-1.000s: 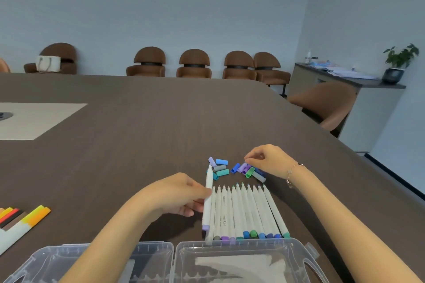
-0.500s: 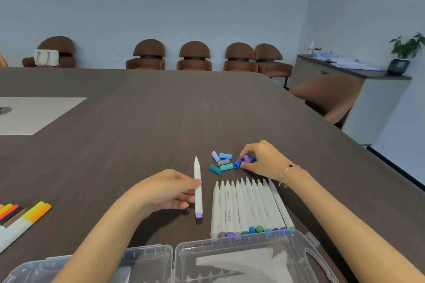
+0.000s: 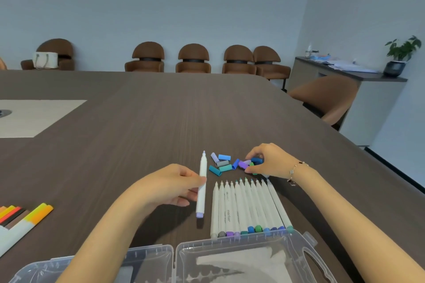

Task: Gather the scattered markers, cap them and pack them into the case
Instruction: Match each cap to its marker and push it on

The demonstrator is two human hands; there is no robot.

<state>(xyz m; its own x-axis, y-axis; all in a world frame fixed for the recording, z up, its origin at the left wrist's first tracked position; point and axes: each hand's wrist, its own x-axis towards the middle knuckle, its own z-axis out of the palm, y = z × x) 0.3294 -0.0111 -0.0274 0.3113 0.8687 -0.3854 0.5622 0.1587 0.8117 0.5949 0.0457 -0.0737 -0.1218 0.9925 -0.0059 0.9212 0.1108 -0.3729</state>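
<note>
My left hand [image 3: 171,185] grips a white uncapped marker [image 3: 201,187] with a pale purple end, held upright-ish just left of a row of several white uncapped markers [image 3: 248,208] lying side by side on the table. Beyond the row lies a small pile of loose caps [image 3: 224,164] in blue, teal, grey and purple. My right hand [image 3: 268,161] rests on the pile's right side, fingertips pinched around a purple cap [image 3: 242,164]. The clear plastic case [image 3: 296,240] lies open at the near edge.
Capped markers in orange, yellow, red and brown [image 3: 20,218] lie at the near left. A pale inlay panel [image 3: 34,117] sits in the dark table at left. Brown chairs [image 3: 193,58] line the far wall; a sideboard with a plant [image 3: 395,62] stands right.
My left hand has lifted one marker out of the row and shifted it left. My right hand has settled onto the cap pile and pinched a purple cap.
</note>
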